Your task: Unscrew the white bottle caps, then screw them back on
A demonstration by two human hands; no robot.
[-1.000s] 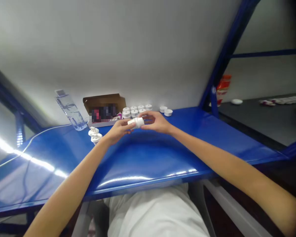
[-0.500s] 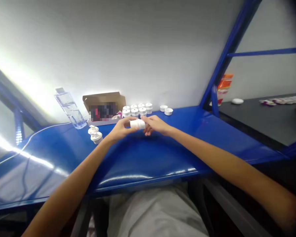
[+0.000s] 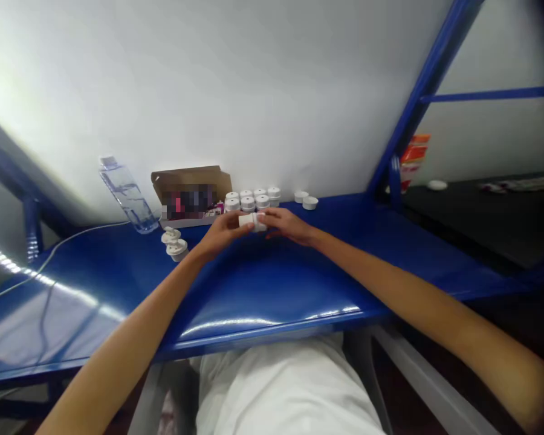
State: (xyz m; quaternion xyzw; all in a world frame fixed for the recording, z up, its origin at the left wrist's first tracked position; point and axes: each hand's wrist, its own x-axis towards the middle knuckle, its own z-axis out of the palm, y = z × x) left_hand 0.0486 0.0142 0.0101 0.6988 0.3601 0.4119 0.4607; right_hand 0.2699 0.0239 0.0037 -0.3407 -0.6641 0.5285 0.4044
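Note:
A white cylindrical plastic case (image 3: 248, 222) lies sideways between my hands, above the blue table (image 3: 263, 278). My left hand (image 3: 221, 233) is closed on its left end. On its right end, the fingers of my right hand (image 3: 291, 226) are closed. Behind my hands stand several white round plastic cases (image 3: 247, 203) in rows, each with a small dark spot on top. Two shallow white cups (image 3: 310, 203) sit to their right. Left of my left hand are white plastic parts with raised tops (image 3: 176, 247).
An open cardboard box (image 3: 188, 176) with partly blurred contents stands against the wall. A clear bottle of liquid (image 3: 131, 196) leans to its left. A white cable (image 3: 79, 234) runs along the table's left side. Blue frame posts (image 3: 417, 90) rise at right, beside a dark surface (image 3: 462, 220).
My right hand's fingers have shifted on the right end of the white case, its lower fingers drawing up. The case stays in nearly the same place.

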